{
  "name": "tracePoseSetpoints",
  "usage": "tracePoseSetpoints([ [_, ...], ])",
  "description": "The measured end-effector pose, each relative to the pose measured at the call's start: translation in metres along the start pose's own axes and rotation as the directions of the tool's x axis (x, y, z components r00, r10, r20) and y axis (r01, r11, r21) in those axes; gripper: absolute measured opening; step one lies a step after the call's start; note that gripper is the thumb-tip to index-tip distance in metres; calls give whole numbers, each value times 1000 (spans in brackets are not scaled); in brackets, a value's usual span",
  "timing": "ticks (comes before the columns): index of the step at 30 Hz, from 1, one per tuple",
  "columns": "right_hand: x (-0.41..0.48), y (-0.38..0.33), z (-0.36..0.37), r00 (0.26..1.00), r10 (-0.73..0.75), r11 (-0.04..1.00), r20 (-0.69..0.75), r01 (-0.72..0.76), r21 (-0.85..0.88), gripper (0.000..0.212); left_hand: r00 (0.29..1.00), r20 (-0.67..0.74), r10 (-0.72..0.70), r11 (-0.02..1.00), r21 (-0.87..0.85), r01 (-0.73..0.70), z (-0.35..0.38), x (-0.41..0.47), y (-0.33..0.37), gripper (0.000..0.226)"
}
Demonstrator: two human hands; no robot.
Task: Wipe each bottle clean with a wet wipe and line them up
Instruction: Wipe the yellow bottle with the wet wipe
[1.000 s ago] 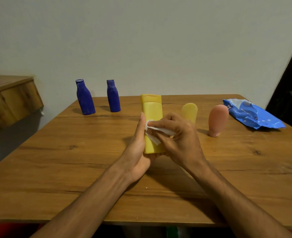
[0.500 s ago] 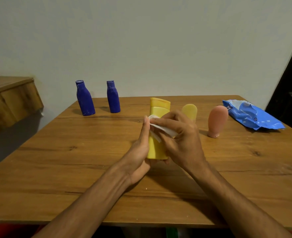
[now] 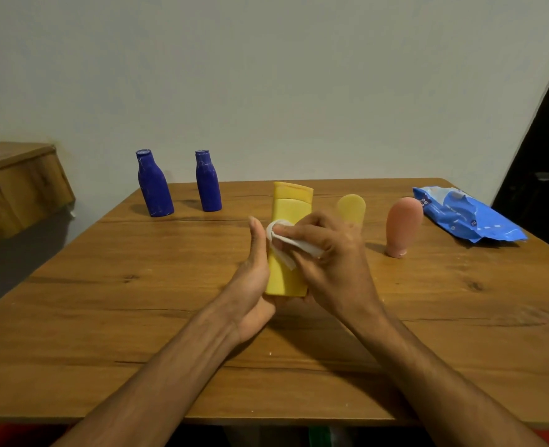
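Mid-wipe, the left hand (image 3: 250, 285) grips the yellow bottle (image 3: 290, 206) while the right hand (image 3: 334, 262) pinches the wet wipe (image 3: 274, 230) against it; turning the bottle probably comes next.

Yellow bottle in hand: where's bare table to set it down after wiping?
Free: back strip right of the right blue bottle; the left table stretch in front of the left blue bottle. Crowded: back right, where small yellow bottle, pink bottle and wipes pack sit close, and centre, where left hand and right hand work the yellow bottle.
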State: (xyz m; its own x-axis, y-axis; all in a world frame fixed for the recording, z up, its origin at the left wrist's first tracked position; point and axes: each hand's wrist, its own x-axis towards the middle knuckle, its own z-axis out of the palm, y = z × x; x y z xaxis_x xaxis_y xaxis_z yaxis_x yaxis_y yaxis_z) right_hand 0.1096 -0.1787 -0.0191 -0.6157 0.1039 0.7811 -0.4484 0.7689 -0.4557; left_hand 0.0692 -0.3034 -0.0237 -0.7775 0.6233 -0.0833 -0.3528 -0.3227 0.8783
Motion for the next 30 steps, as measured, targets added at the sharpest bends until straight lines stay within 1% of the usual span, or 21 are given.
tracePoseSetpoints([
  [3,1,-1,-1,997,3,999,-71,-6,-38,22,1000,-5,-7,1000,0,7,2,0,0,71],
  [5,2,-2,-1,997,-18,999,-78,14,-52,23,1000,-17,-15,1000,-22,15,3,0,0,70],
  [8,0,-2,1,998,-61,995,21,62,-71,23,997,-69,-15,997,-81,9,1,1,1,75],
  [10,-1,-1,0,994,-50,997,96,56,-54,24,995,-101,-3,992,-125,-9,-1,3,2,79],
  [15,-1,1,0,980,-82,996,180,75,46,21,984,-176,-2,968,-248,-42,-4,6,5,80],
  [18,0,2,1,975,-63,994,215,42,105,21,979,-204,-4,958,-283,-54,-6,6,8,81],
  [20,0,2,0,984,-29,994,176,9,113,20,981,-193,-2,958,-283,-54,-6,5,9,78],
  [24,3,-4,-2,1000,16,988,8,-17,151,20,988,-156,13,961,-271,-55,-2,3,10,73],
  [27,3,-7,-1,1000,10,990,-24,-6,138,19,990,-144,10,965,-256,-47,-2,2,11,76],
  [30,3,-6,-2,998,51,988,-30,-46,151,20,992,-124,5,973,-228,-34,-3,1,12,76],
])
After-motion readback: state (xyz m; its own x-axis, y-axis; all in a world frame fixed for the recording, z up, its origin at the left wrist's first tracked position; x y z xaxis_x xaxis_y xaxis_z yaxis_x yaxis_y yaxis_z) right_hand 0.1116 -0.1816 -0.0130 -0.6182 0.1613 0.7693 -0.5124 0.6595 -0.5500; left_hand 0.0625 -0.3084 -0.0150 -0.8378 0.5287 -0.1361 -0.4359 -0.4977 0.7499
